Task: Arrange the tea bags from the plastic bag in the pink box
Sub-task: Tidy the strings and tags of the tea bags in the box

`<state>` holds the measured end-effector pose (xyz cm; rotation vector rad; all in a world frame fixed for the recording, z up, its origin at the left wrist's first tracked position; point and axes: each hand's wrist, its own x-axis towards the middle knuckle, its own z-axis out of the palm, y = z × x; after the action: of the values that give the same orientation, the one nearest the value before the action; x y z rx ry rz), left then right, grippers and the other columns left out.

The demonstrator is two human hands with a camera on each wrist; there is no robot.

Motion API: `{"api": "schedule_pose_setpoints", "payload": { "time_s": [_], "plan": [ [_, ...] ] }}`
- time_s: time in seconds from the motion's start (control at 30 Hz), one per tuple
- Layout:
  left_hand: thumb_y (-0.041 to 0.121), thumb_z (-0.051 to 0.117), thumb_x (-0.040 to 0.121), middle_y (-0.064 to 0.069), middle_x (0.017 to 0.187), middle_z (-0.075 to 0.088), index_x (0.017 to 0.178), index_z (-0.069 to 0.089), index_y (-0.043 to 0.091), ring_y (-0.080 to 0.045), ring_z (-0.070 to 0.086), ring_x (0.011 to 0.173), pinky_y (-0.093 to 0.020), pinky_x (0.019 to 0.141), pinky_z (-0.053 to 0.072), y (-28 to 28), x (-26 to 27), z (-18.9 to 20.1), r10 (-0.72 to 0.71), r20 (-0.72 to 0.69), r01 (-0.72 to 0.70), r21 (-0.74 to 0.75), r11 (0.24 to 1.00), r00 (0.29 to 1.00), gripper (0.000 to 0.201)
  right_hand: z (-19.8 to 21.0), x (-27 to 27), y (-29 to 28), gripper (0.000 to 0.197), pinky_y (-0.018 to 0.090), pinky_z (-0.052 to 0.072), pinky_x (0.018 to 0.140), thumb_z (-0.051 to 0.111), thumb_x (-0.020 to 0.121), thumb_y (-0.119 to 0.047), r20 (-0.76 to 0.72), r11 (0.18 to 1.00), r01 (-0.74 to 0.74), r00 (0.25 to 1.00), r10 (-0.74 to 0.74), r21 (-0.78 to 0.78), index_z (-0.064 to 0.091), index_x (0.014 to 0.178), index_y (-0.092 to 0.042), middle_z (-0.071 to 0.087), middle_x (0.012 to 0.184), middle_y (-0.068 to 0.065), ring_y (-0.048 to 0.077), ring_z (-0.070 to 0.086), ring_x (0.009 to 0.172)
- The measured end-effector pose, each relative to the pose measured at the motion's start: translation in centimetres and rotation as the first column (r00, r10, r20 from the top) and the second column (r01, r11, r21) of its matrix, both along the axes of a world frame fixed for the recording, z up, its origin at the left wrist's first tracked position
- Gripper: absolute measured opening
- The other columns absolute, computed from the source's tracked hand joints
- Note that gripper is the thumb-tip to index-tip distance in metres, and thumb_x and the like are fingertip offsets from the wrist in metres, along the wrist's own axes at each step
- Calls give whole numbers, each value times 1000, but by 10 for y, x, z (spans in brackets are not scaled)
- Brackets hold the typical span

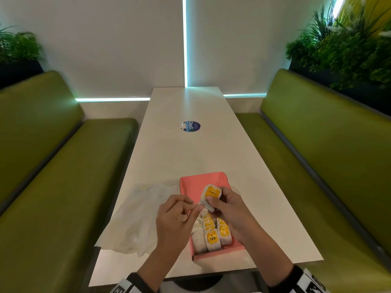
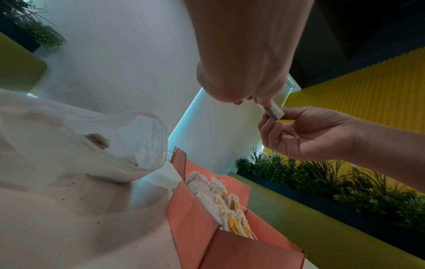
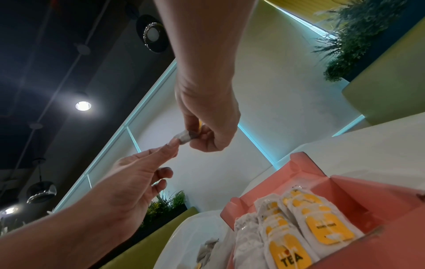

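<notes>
A tea bag (image 1: 209, 194) with a yellow label hangs above the pink box (image 1: 193, 182). My right hand (image 1: 213, 200) grips it between thumb and fingers. My left hand (image 1: 195, 207) pinches its lower left corner. The left wrist view shows the tea bag (image 2: 273, 112) between both hands, and the right wrist view shows the same tea bag (image 3: 184, 136). Several tea bags (image 1: 213, 235) lie in rows at the near end of the box. The far end of the pink box (image 3: 345, 196) is bare. The crumpled plastic bag (image 1: 137, 218) lies left of the box, with a tea bag (image 2: 98, 140) inside.
The white table (image 1: 179, 155) runs away from me, with a round blue sticker (image 1: 191, 126) near its middle. Green benches (image 1: 53, 187) flank it on both sides. Planters with plants (image 1: 342, 51) stand behind the backrests.
</notes>
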<state>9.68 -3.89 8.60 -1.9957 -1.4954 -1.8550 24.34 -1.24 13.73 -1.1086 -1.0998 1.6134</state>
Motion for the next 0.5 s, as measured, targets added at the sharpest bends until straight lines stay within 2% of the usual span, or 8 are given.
{"api": "schedule_pose_setpoints", "payload": {
  "time_s": [0.1,0.2,0.37,0.5],
  "plan": [
    [38,66,79,0,77,66,63,65,9,-2,57,74,-27,62,46,0,0,1,52,-65,-50,32,998,996,33,-2,-2,-1,6,21,46,51,60,88,-4,99,997,28,995,-34,69,57,92,-2,59,69,3,11,54,60],
    [32,69,76,1,78,66,63,64,10,-3,57,75,-29,62,45,0,-1,0,93,-103,-89,42,995,990,27,-1,-2,-3,5,22,45,49,61,89,-6,179,990,30,982,-54,137,57,87,-4,59,68,5,13,53,57],
    [31,69,78,8,86,63,77,66,21,-4,58,77,-41,57,48,1,-3,1,76,-24,-77,-21,997,997,11,9,1,-5,10,23,44,50,62,85,0,95,991,-89,992,80,103,55,87,-6,59,76,10,15,54,58],
    [34,68,80,6,89,64,85,62,31,-6,60,76,-43,59,48,1,-4,1,56,-39,-58,-31,998,998,9,9,2,-2,9,25,47,55,58,85,5,98,996,-38,995,30,85,56,86,-3,61,75,11,17,56,61]
  ]
}}
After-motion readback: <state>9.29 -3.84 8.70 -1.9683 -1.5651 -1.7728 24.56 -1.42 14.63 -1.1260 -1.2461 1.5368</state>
